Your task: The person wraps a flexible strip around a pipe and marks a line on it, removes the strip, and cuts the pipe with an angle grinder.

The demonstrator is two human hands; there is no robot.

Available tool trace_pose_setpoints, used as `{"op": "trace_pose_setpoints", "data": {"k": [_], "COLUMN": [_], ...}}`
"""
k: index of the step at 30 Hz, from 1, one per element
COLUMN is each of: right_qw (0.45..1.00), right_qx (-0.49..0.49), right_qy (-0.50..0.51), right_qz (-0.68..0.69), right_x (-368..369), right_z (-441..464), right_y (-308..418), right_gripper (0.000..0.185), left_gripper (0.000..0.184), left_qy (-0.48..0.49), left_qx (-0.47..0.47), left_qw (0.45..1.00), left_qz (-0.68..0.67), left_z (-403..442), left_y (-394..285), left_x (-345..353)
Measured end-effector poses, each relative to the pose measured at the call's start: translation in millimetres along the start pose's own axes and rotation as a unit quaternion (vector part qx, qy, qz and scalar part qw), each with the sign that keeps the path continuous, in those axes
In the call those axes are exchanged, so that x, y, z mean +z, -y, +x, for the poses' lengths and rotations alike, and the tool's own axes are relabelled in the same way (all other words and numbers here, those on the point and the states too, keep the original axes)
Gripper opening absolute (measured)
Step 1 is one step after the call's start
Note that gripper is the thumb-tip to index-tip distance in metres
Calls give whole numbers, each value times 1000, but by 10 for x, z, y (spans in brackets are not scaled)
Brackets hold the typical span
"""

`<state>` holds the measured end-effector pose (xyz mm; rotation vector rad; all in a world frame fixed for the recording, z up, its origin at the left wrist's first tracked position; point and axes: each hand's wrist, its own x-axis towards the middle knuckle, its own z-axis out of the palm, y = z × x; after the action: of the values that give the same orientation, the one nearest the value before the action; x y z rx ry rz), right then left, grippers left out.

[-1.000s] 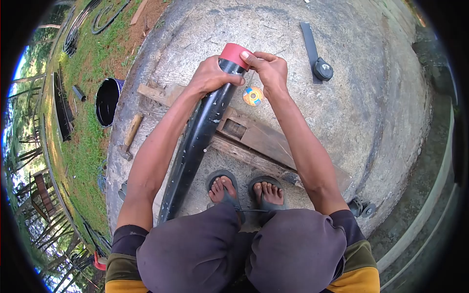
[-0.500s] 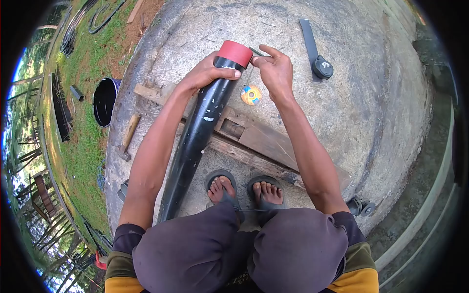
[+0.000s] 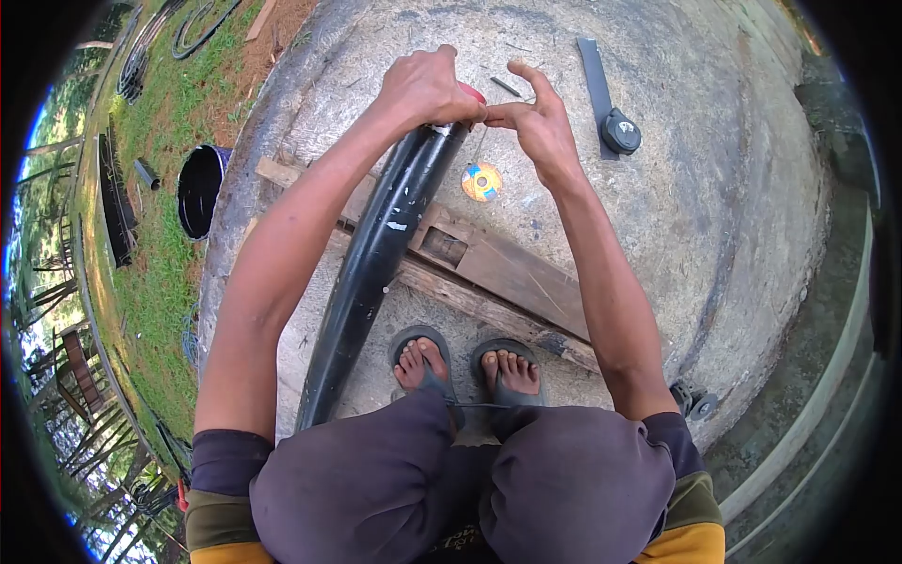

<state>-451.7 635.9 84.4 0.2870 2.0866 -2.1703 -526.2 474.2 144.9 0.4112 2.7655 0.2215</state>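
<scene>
A long black pipe slants from beside my left knee up to the far end, where a red band wraps its tip. My left hand is curled over that end and hides most of the band. Just right of the tip is my right hand, its fingers apart; one finger reaches to the band's edge by my left thumb, and another stretches upward. Beyond them lies a small dark stick on the concrete.
Wooden boards lie crosswise under the pipe. A cutting disc rests beside it. Farther right are a tape measure and a grey strip. A dark bucket stands at the left edge, and an angle grinder is partly visible by my right elbow.
My left hand has moved from the pipe's side to over the red band, covering it. My right hand has shifted slightly right and down, and the dark stick shows more fully.
</scene>
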Motion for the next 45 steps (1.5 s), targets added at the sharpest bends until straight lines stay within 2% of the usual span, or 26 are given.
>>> {"op": "trace_pose_setpoints", "data": {"k": [1,4,5,8,12,15,18,19,21,22,23,26,28,30,33,36,37,40,44,45], "right_qw": [1000,974,945,812,767,760,791,817,892,921,924,947,939,944,937,936,918,845,892,885], "right_qx": [-3,-84,-51,-177,-166,-228,-203,-219,-178,-154,-188,-159,-187,-232,-269,-254,-318,-359,-351,-374], "right_qy": [-1,-40,-62,-137,-53,-36,-65,-92,-109,-118,-118,-76,-40,-23,-20,-9,-20,-61,-45,-51], "right_qz": [17,-208,-318,-540,-618,-608,-573,-526,-402,-337,-310,-269,-287,-235,-221,-243,-237,-391,-281,-273], "right_x": [-27,-135,-180,-191,-240,-307,-357,-363,-358,-336,-323,-192,-89,45,117,88,103,54,59,87], "right_z": [23,135,161,367,678,771,673,632,418,250,128,-355,-570,-668,-682,-627,-581,-586,-461,-431], "right_y": [-49,-83,-60,-297,-535,-656,-678,-673,-512,-445,-453,-252,-84,18,61,16,6,118,29,39], "right_gripper": [67,56,46,48,36,26,21,20,21,21,26,31,34,33,28,22,19,20,19,20], "left_gripper": [106,99,98,87,65,59,56,54,52,51,53,54,55,56,56,56,56,57,58,59], "left_qy": [21,68,73,97,128,112,102,105,116,109,137,167,196,230,230,225,232,235,226,225], "left_qx": [3,6,8,9,12,18,25,26,22,38,26,10,0,14,16,17,25,12,15,20], "left_qw": [1000,998,997,995,992,993,994,994,993,993,990,986,981,973,973,974,972,972,973,974], "left_qz": [5,17,21,20,8,8,11,11,27,-9,-3,9,2,-4,-27,-24,-28,-22,-30,-34], "left_z": [19,106,151,226,243,228,207,219,285,264,265,301,305,313,307,311,318,325,300,290], "left_y": [-18,-59,-58,-45,-42,-43,-12,-1,-10,-3,-16,-55,-93,-97,-78,-73,-68,-77,-76,-67], "left_x": [-25,-84,-89,-106,-170,-131,-95,-65,-75,-66,-84,-178,-229,-243,-239,-225,-226,-220,-253,-259]}}
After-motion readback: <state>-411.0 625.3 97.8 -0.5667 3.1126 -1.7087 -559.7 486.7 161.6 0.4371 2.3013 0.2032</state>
